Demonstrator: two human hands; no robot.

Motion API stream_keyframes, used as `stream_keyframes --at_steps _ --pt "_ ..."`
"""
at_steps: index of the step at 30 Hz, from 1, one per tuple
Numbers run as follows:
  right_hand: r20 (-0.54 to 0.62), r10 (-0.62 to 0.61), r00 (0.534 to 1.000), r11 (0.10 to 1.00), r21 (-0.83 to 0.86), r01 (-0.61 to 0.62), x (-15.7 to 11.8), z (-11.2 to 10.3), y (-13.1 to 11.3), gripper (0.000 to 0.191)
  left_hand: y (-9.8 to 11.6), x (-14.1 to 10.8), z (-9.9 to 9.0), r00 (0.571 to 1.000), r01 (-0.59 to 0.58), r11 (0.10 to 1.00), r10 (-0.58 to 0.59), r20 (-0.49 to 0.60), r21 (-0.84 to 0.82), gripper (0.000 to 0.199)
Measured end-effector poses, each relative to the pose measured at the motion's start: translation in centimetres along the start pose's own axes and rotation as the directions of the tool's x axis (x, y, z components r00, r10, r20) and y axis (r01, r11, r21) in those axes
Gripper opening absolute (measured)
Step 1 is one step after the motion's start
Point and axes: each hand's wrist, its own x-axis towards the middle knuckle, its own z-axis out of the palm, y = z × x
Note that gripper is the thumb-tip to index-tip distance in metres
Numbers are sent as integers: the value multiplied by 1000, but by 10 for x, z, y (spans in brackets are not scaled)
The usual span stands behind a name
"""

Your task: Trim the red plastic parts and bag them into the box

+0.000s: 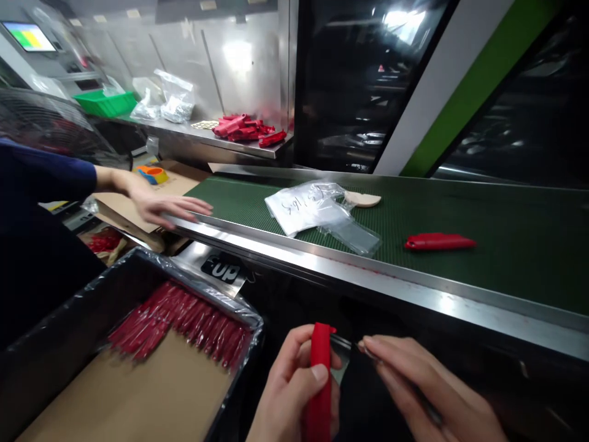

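A long, narrow red plastic piece point(321, 387) is upright, leaning very little, in front of the belt's near edge, in the person's left hand point(294, 387). Its surface looks smooth and matte, and a small red bit sticks out at its top. The left hand is closed around it, with the thumb pressed on its near face. The right hand point(427, 387) is just beside, apart from the piece; its fingers are pinched together on a slim metallic tool point(431, 412), whose kind I cannot tell.

Beyond lies a green ribbed conveyor belt point(519, 245), carrying another red plastic piece point(439, 242), a clear plastic bag with handwritten white paper point(299, 207) and a cream half-round piece point(362, 199). To the left, a black plastic-lined crate point(55, 328) holds a row of wrapped dark-red pieces point(179, 316). A co-worker's open hand point(159, 199) reaches over the belt's edge.
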Motion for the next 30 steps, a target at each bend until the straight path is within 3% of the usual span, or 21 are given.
stream_keyframes --at_steps 5,10,30 --pt "86 -192 978 958 -198 206 12 -16 0 44 3 -5 11 1000 21 1000 -22 -17 -18 28" --pt "229 -243 942 915 -268 301 14 -17 6 53 4 -8 15 998 28 998 -31 -53 -58 29" --pt "162 -251 954 916 -279 288 16 -13 0 46 6 -14 17 996 50 998 -52 -75 -30 27"
